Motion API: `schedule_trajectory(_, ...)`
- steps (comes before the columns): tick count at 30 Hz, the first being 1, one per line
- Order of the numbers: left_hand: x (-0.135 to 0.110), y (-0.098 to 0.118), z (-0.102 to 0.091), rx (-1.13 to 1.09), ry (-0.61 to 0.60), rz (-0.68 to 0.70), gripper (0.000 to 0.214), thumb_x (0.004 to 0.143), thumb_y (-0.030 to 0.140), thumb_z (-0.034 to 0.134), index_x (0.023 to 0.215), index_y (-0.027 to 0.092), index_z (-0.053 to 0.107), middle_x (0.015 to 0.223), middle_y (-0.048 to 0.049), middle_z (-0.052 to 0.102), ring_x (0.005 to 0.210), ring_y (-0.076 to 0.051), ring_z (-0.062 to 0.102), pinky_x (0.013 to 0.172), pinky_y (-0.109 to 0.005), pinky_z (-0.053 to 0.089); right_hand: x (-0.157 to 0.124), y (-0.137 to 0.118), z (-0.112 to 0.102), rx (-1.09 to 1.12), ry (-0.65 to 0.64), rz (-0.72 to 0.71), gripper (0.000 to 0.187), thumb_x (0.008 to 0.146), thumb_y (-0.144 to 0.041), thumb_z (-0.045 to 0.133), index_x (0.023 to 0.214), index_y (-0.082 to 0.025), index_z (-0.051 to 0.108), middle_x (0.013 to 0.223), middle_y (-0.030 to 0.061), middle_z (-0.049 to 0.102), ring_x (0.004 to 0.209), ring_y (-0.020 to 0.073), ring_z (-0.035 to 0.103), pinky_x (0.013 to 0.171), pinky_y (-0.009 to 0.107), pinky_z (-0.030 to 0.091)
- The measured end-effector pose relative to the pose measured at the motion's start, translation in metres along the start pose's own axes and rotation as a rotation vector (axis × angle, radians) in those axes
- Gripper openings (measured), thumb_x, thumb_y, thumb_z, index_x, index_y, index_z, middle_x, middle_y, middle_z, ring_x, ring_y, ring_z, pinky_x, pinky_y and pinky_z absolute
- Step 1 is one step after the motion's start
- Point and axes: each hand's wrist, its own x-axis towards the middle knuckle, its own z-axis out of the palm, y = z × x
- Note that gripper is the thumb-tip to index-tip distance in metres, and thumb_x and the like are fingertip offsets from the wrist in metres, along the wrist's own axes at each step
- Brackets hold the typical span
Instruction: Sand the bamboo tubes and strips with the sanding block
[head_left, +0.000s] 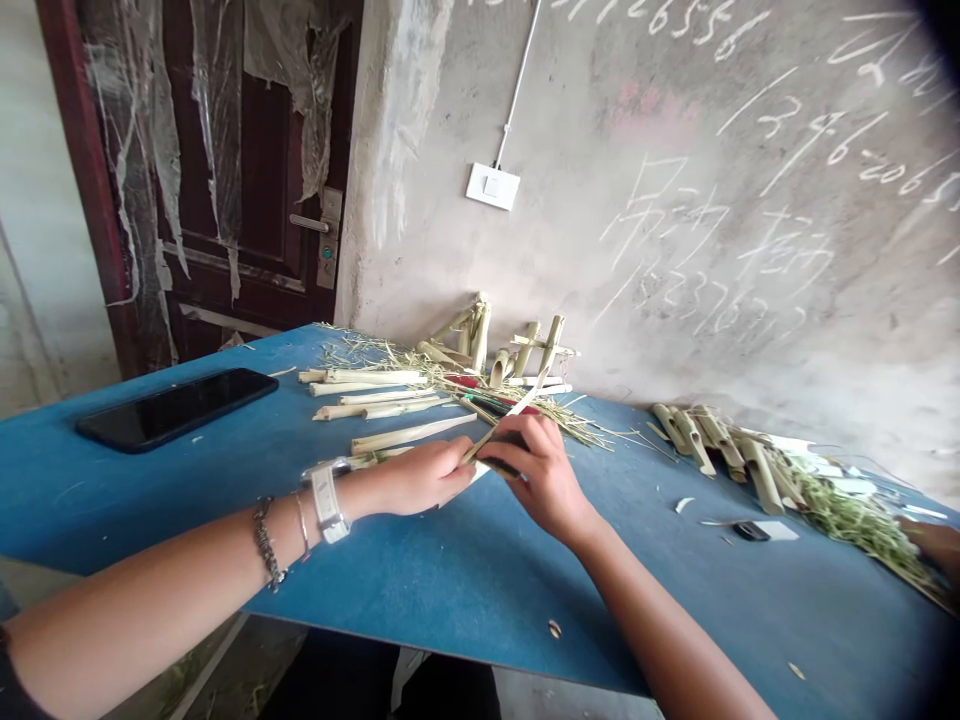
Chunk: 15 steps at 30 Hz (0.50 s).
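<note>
In the head view, the left hand [429, 476] has its fingers closed on a pale stalk strip [527, 400] that slants up between one and two o'clock. The right hand [545, 476] curls its fingers around a dark, mostly hidden object [513, 438] against the strip. On the blue desk [480, 590], seen from the hands, cut stalks [375, 378] lie at ten o'clock, a black phone [176, 408] at nine, and hollow stalk pieces [694, 442] at three.

A pale, slender stalk strip [527, 398] slanted away from me, its near end pinched in the left hand [429, 476], its far end jutting beyond the right hand [541, 478]. A dark object [513, 439], mostly hidden, sat inside the right hand's curl, beside the strip.
</note>
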Motion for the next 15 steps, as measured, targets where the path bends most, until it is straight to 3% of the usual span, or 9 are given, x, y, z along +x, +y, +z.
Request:
schedule_trajectory(6, 0.001, -0.0033, -0.0012, -0.096, -0.04, 0.032, 0.025, 0.092, 0.042, 0.029, 0.077, 0.022, 0.033, 0.068, 0.0051, 0.038, 0.06, -0.013, 0.039, 0.057, -0.027, 0.032, -0.0011, 0.0043, 0.0007, -0.099, 0.053, 0.127, 0.021, 0.088, -0.013, 0.053, 0.094, -0.021, 0.072, 0.099, 0.0099, 0.056, 0.091, 0.0232, 0.048, 0.078, 0.039, 0.044)
schedule_trajectory(11, 0.0022, -0.0063, -0.0011, -0.122, -0.027, 0.033, 0.021, 0.091, 0.038, 0.034, 0.079, 0.021, 0.037, 0.072, 0.0042, 0.041, 0.066, -0.014, 0.042, 0.061, -0.027, 0.033, 0.0005, -0.0014, 0.002, 0.076, -0.028, -0.008, 0.018, 0.089, -0.018, 0.055, 0.097, -0.023, 0.071, 0.097, 0.0069, 0.057, 0.088, 0.02, 0.05, 0.077, 0.036, 0.044)
schedule_trajectory(15, 0.0028, -0.0074, -0.0011, -0.135, -0.058, 0.026, 0.027, 0.093, 0.043, 0.03, 0.077, 0.021, 0.034, 0.068, 0.005, 0.04, 0.061, -0.013, 0.04, 0.056, -0.027, 0.032, -0.0009, 0.0042, 0.0007, -0.072, 0.013, 0.128, 0.022, 0.087, -0.011, 0.054, 0.093, -0.022, 0.072, 0.099, 0.0097, 0.056, 0.09, 0.0232, 0.048, 0.078, 0.039, 0.045)
